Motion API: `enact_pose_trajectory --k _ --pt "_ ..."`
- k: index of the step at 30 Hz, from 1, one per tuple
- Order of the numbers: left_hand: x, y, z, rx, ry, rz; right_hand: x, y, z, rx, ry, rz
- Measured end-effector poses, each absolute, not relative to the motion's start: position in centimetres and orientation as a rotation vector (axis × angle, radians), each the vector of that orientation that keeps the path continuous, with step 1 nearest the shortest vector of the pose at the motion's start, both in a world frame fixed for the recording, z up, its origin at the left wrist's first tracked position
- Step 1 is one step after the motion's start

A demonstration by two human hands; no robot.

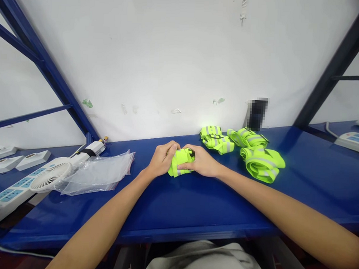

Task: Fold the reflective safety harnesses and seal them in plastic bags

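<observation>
A folded neon-yellow reflective strap bundle with grey bands is held between my two hands, just over the middle of the blue table. My left hand closes on its left side, fingers curled and thumb on top. Gripping the right side, my right hand has its thumb across the front and its fingers behind. A small dark part shows near the right fingertips. Behind and to the right lie more rolled reflective bundles, among them one nearer the wall and a looser one.
Clear zip bags lie on the left of the blue table, beside a white handheld fan and a white power strip. A pixelated dark object leans on the wall. Blue frame posts rise at both sides.
</observation>
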State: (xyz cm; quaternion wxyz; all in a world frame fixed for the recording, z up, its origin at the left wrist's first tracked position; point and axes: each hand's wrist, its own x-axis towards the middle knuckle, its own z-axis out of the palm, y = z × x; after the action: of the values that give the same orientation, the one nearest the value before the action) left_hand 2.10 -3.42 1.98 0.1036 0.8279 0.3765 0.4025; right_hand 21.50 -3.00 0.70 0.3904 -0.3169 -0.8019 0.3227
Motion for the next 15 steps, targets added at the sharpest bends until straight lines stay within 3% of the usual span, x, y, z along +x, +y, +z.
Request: enact_pose_trajectory --k 9,15 --pt "2.83 -3.08 1.28 2.441 1.275 1.351 21.71 -2.90 -0.13 -0.642 -2.129 0.535" --pt "2.85 -2.88 1.00 2.527 1.467 1.316 22.35 -3.54 0.66 -0.593 -2.232 0.111"
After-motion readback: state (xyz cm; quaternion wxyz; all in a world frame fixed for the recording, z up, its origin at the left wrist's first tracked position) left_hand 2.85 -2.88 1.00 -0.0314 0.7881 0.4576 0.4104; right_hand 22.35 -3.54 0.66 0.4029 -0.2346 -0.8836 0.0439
